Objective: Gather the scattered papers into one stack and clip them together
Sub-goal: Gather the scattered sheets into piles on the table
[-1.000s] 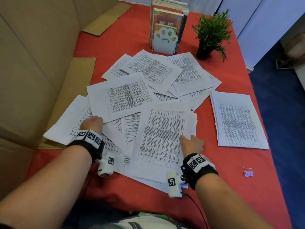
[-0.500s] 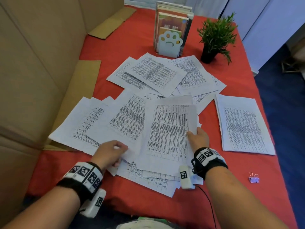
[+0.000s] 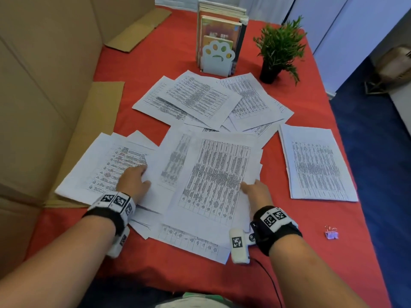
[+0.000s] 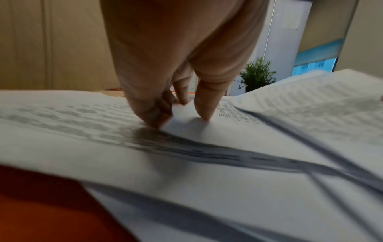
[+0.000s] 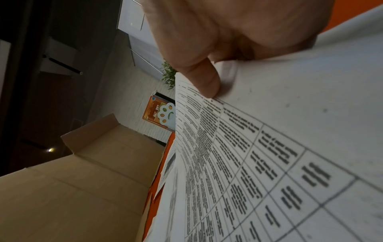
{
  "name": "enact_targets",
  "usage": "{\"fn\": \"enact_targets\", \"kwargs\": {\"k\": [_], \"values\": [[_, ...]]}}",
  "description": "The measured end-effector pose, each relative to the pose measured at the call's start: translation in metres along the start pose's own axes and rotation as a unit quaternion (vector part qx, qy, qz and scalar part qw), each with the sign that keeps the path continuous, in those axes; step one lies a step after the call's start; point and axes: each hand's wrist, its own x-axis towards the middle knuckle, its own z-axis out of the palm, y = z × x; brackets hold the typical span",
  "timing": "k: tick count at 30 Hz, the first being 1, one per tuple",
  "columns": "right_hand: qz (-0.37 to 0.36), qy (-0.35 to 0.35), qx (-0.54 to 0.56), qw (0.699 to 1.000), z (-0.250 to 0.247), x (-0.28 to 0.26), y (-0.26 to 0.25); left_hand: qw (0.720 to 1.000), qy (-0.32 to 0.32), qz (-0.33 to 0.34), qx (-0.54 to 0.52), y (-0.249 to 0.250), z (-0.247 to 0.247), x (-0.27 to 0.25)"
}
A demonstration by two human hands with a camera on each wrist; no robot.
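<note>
Printed white sheets lie scattered over the red tablecloth point(image 3: 289, 274). A gathered stack point(image 3: 213, 174) sits in front of me, and my right hand point(image 3: 250, 188) grips its right edge, thumb point(image 5: 204, 81) on top. My left hand point(image 3: 142, 173) is at the stack's left side, where its thumb and curled fingers point(image 4: 153, 114) pinch the edge of one sheet point(image 3: 173, 165) that lies partly under the stack. More sheets lie in a left pile point(image 3: 100, 167), a far group point(image 3: 200, 101) and a right pile point(image 3: 315, 165). A small lilac binder clip point(image 3: 331, 233) lies near the table's right edge.
A paw-shaped bookend with books point(image 3: 218, 56) and a potted plant point(image 3: 278, 47) stand at the back. Cardboard point(image 3: 44, 85) walls off the left side, with a flap under the left pile. Blue floor lies beyond the table's right edge.
My left hand left the left pile and pulled one sheet to the right, against the stack. The right hand stayed on the stack's right edge.
</note>
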Motion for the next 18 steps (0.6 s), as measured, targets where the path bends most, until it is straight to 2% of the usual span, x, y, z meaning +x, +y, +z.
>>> {"fn": "enact_targets", "kwargs": {"k": [2,4,7,9,14,18], "values": [[-0.010,-0.005,0.034,0.999,0.002,0.018,0.018,0.998,0.005,0.018,-0.057,0.010,0.010,-0.018],[-0.018,0.006,0.049,0.999,0.003,0.028,0.032,0.994,-0.019,0.003,-0.111,0.017,0.018,-0.035],[-0.030,0.039,0.041,0.998,-0.002,0.008,0.021,0.985,-0.088,-0.016,-0.150,0.015,0.027,-0.050],[-0.039,0.048,0.010,0.998,-0.008,-0.006,0.010,0.974,-0.109,-0.040,-0.194,0.009,0.028,-0.054],[-0.102,0.000,-0.033,0.994,-0.013,-0.010,0.004,0.950,-0.007,-0.070,-0.305,0.002,0.019,-0.048],[-0.120,-0.077,-0.053,0.988,-0.009,-0.011,-0.003,0.956,-0.013,-0.059,-0.289,0.006,0.007,-0.042]]}}
